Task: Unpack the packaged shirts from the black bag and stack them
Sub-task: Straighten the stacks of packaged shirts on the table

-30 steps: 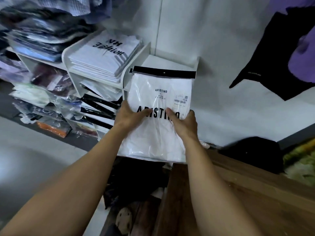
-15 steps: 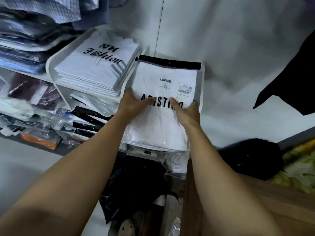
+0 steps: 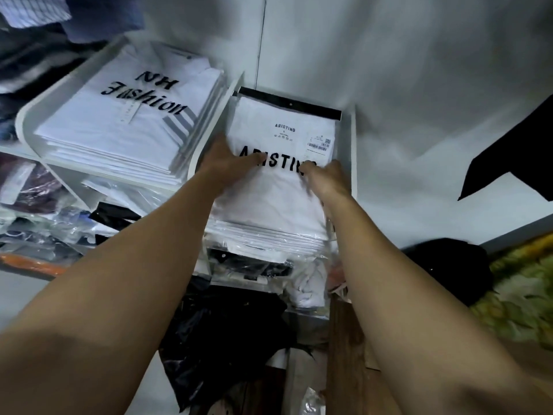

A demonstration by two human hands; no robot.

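- Two lines of writing show on the top packaged shirt (image 3: 281, 199). One is a small "ARISTINO" near its far end. The other, lower down, is the same word in large black letters, with its first and last letters partly under the thumbs.
- A black strip (image 3: 290, 104) runs across the far end of its clear wrapper. A barcode sticker (image 3: 318, 143) sits at the right, its print too small to read.
- To the left, a second pile (image 3: 119, 130) of white packaged shirts reads "NH Fashion", upside down from here.
- The top packaged shirt lies flat on the stack (image 3: 269, 235) of similar packages in the right compartment of the white shelf (image 3: 347, 136).
- The left grip (image 3: 227, 163) pinches the package's left edge, with the thumb on top and the fingers out of sight at the side.
- The right grip (image 3: 326, 178) holds the right edge, with the thumb on the print and the fingers curled over the side.
- The black bag (image 3: 224, 333) lies crumpled below the shelf, between the forearms and well apart from both grips.
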